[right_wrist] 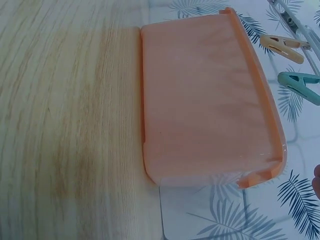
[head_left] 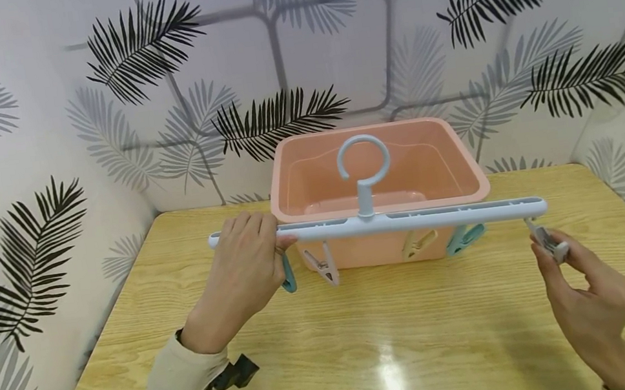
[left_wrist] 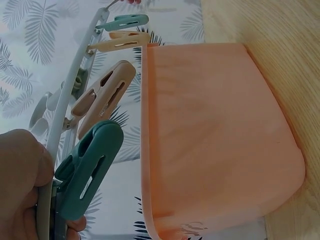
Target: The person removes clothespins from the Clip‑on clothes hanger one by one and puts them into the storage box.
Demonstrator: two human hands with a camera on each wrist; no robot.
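A pale blue clip hanger (head_left: 455,215) with a round hook on top is held level across the front of a pink plastic tub (head_left: 372,132). My left hand (head_left: 246,271) grips the bar near its left end. Close by that hand hangs a teal clothespin (left_wrist: 92,170), followed along the bar by a pale pink clothespin (left_wrist: 107,95). Farther right dangle a beige clothespin (head_left: 419,243) and another teal clothespin (head_left: 466,239). At the bar's right end, my right hand (head_left: 594,297) pinches a grey clothespin (head_left: 551,245) between thumb and fingers.
The tub stands on a light wood table (head_left: 364,332), against a wall (head_left: 250,66) covered in a leaf pattern. Its near wall sits just behind the hanging clothespins. A black strap piece (head_left: 232,374) sticks out from the left wrist.
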